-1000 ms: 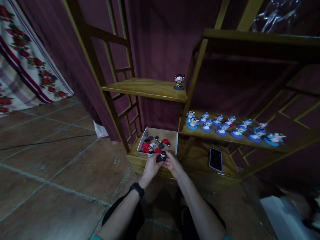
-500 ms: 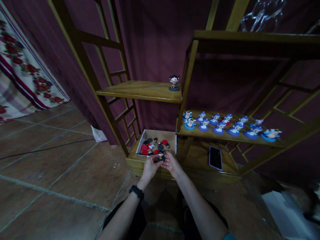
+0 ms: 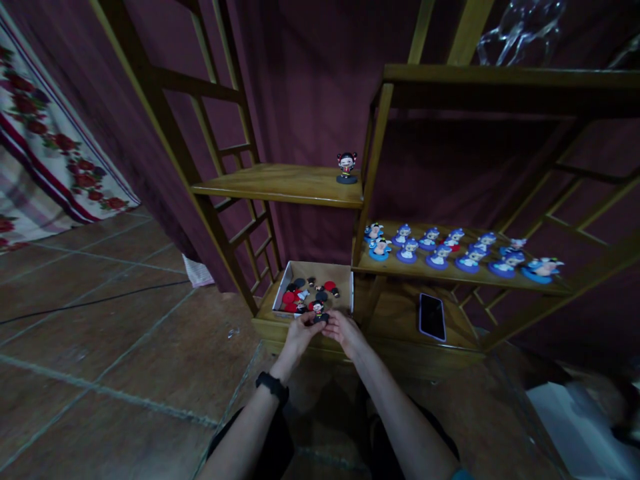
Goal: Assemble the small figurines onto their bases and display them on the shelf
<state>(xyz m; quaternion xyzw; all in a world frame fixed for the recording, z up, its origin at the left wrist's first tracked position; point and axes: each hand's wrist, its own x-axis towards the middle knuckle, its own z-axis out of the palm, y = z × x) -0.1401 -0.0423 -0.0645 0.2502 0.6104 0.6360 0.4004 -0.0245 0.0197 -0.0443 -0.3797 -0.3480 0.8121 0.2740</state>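
Note:
A small black-haired figurine [image 3: 319, 309] on a dark round base is held upright between my two hands, at the front edge of a shallow cardboard box [image 3: 340, 270]. My left hand [image 3: 300, 335] grips the base from the left, thumb and fingers closed on it. From the right, the fingers of my right hand [image 3: 344, 331] close on the base's other side. Inside the box lie red discs [image 3: 289, 298], dark discs [image 3: 321, 295] and several loose figurine parts [image 3: 335, 292]. A similar figurine [image 3: 347, 167] stands on the upper left shelf [image 3: 280, 180].
Several purple-and-white figurines [image 3: 440, 256] and a few blue-based ones [image 3: 543, 268] stand on the right shelf [image 3: 550, 288]. A phone [image 3: 432, 317] lies on the bottom board. Wooden posts [image 3: 377, 147] divide the shelving. A cable [image 3: 100, 300] runs over the tiled floor at left.
The figurine has shifted slightly left and turned a little in my hands. Both hands keep hold of its base, and the view has moved slightly.

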